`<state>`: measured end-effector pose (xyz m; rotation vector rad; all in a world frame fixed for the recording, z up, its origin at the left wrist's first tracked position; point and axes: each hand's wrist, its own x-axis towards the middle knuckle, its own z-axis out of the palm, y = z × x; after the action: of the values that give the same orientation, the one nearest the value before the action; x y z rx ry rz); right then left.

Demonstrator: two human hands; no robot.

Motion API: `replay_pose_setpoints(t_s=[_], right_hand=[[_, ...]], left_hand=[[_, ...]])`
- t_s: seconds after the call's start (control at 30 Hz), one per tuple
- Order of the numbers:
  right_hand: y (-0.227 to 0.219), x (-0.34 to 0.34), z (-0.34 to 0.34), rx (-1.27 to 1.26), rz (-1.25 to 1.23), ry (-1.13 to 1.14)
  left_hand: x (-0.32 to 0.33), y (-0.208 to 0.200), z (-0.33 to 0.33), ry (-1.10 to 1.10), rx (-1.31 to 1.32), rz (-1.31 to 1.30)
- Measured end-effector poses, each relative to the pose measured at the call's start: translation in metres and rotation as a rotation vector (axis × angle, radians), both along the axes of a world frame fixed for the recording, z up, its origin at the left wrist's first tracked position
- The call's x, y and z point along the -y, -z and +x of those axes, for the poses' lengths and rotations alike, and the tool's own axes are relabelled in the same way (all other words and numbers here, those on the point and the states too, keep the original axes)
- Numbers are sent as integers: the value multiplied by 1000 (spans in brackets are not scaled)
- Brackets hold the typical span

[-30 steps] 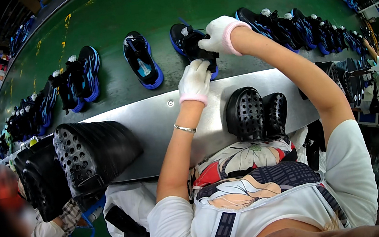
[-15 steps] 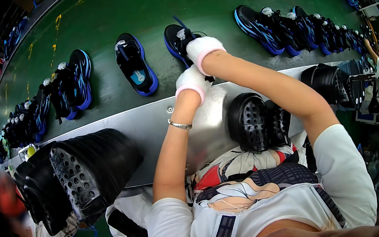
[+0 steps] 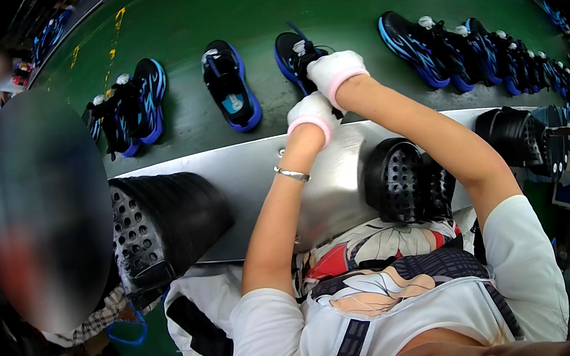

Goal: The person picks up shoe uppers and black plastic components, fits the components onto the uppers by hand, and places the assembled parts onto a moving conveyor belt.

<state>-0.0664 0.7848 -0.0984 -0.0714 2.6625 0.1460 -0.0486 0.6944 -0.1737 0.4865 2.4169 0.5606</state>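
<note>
A green desk (image 3: 256,0) with a metal ledge (image 3: 245,172) carries more shoes (image 3: 413,48) beyond the black-and-blue shoe (image 3: 292,65) in front of the person. It points toe-away, its near end hidden by the gloved left hand (image 3: 313,109) and right hand (image 3: 336,69); I cannot tell whether their fingers are clamped or apart. It looks light, soft above, firmer below, probably best held by heel and sole edges.
</note>
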Motion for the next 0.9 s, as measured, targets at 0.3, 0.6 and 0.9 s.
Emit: replay_pose_setpoints(t_s=[0.3, 0.6, 0.9], right_hand=[[5, -12, 7, -134, -193, 38], [-34, -83, 126, -418, -469, 142], [38, -179, 245, -542, -496, 569]], left_hand=[[9, -10, 5, 77, -89, 6], [42, -30, 5, 70, -262, -56], [74, -21, -33, -140, -772, -317]])
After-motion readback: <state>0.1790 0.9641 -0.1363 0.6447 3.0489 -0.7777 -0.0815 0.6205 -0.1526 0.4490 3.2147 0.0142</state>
